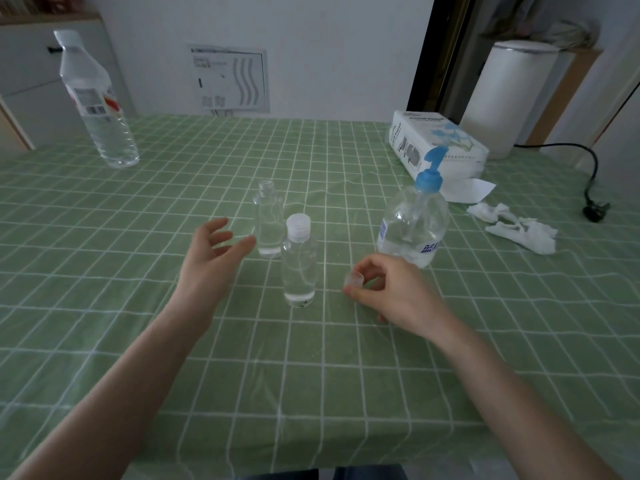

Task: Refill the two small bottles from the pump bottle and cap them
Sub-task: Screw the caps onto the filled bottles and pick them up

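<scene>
1. Fingers (215,225) of the left hand (211,258): spread and slack, gripping nothing. Those of the right hand (391,296) pinch a cap (354,280), small and clear.
2. Far left, back of the table (104,306): a large water bottle (98,109) stands well apart from the work. Not part of this job, I judge.
3. I have the left hand hovering just beside the open small bottle (267,220), palm turned toward it. I read that as ready to steady it while the cap goes on. No contact, as far as I can tell.
4. Open small bottle: upright at mid-table, threaded neck bare. The liquid level is hard to read through the clear plastic.
5. Capped small bottle (299,268): upright, just in front and to the right of the open one, white cap seated. That half looks done.
6. Right hand: thumb and fingertips hold the cap low over the cloth, between the capped small bottle and the pump bottle (414,226). Next it has to cross to the bare neck.
7. Pump bottle: blue head, parked just behind the right hand. I judge filling is over.
8. Far right: tissue pack (440,143) and crumpled tissues (516,226), likely there for drips.
</scene>
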